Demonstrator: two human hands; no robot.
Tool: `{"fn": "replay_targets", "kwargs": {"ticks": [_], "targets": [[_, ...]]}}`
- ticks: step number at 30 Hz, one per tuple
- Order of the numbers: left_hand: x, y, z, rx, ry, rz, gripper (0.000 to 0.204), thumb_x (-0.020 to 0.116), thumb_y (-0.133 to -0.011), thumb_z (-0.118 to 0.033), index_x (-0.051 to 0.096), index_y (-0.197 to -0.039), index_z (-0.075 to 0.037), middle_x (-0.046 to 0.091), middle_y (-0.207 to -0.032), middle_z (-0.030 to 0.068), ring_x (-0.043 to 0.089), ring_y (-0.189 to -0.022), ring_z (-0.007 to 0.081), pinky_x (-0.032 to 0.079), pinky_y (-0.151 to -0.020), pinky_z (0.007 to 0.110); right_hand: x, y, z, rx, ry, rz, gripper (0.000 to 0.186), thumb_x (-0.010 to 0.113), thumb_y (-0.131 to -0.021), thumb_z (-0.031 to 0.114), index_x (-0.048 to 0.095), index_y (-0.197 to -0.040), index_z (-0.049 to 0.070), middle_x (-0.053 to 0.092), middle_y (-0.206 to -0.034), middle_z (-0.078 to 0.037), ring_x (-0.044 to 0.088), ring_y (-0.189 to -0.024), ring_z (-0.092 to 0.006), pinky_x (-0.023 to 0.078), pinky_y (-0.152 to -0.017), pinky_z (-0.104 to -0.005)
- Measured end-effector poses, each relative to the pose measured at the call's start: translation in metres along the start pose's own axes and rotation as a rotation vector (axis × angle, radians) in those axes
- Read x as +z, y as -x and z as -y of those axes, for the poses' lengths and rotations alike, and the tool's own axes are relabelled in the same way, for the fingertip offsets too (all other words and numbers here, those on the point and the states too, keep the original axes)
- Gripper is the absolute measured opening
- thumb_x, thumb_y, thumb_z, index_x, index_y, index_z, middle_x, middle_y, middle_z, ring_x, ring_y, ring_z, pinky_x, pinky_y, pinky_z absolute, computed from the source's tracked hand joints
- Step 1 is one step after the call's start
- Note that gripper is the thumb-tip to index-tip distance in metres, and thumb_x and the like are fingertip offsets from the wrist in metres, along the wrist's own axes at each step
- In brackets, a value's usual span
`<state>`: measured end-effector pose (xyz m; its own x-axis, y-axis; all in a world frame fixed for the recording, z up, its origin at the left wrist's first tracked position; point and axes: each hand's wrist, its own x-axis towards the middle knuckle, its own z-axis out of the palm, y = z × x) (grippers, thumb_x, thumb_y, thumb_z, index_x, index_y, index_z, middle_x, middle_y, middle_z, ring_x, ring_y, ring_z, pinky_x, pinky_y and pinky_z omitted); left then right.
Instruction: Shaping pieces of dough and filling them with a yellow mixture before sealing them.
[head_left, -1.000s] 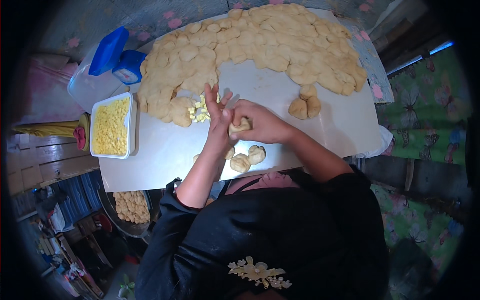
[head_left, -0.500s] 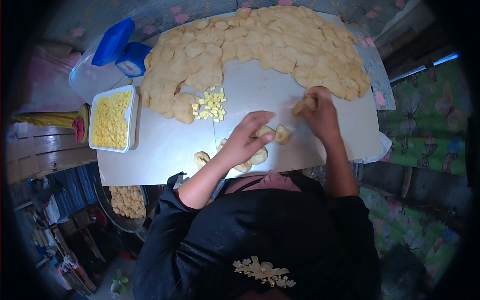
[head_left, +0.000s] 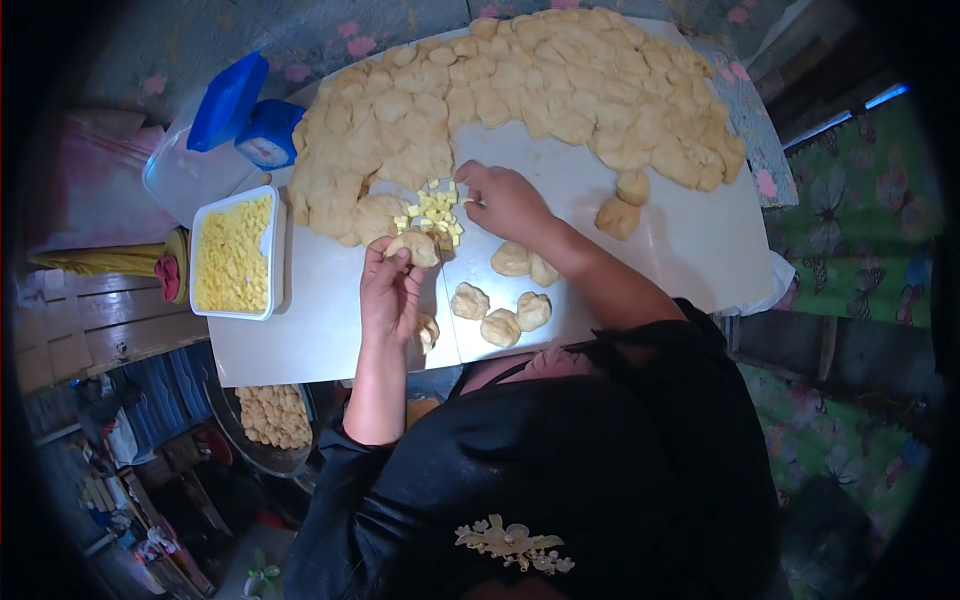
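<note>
My left hand (head_left: pixel 390 295) is raised over the table's left part, fingers and thumb closed round a flattened piece of dough (head_left: pixel 414 248). Beside it lies a loose pile of small pale-yellow cheese cubes (head_left: pixel 437 212). My right hand (head_left: pixel 508 205) reaches across to the pile's right side, its fingertips bent in with a cheese cube (head_left: pixel 466 201) seemingly pinched between them. Several dough balls (head_left: pixel 500 327) sit near the front edge, two more (head_left: pixel 512 258) under my right forearm. A folded dough piece (head_left: pixel 428 333) is partly hidden by my left wrist.
A broad sheet of joined dough pieces (head_left: pixel 560 85) covers the table's far side. Two dough lumps (head_left: pixel 617 218) touch its right end. At left stand a white tub (head_left: pixel 279 262) of yellow cubes and a blue scale (head_left: pixel 268 133). Below the table's left edge, a round pan (head_left: pixel 300 458) holds brown lumps.
My left hand has moved left and up with a dough piece. My right hand has let go of the dough lumps at the right and swung left to the cheese cubes.
</note>
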<state>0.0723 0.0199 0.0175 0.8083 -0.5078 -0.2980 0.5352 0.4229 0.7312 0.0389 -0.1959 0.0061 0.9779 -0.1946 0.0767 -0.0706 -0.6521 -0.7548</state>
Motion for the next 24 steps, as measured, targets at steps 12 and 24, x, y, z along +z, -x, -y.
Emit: {"fn": "replay_targets", "kwargs": {"ticks": [12,24], "targets": [[0.048,-0.002,0.008,-0.047,-0.088,0.081,0.040,0.051,-0.091,-0.005,0.041,-0.130,0.001,0.057,-0.113,0.0132,0.059,-0.098,0.0193,0.052,-0.082,0.029,-0.020,0.048,0.037,-0.366,0.176,-0.160,0.027,0.068,-0.075,0.031,0.066,-0.093,0.012,0.054,-0.115,-0.006,0.050,-0.103,-0.0242,0.040,-0.088,-0.0339],[0.063,0.001,0.016,0.046,-1.157,0.654,0.033,0.066,-0.081,-0.020,0.057,-0.109,-0.005,0.044,-0.127,0.0123,0.043,-0.115,0.0238,0.033,-0.094,0.037,-0.073,0.076,-0.029,0.093,0.037,-0.468,0.033,0.067,-0.079,0.018,0.051,-0.105,0.005,0.057,-0.095,-0.013,0.057,-0.086,-0.0235,0.047,-0.075,-0.0325]]}}
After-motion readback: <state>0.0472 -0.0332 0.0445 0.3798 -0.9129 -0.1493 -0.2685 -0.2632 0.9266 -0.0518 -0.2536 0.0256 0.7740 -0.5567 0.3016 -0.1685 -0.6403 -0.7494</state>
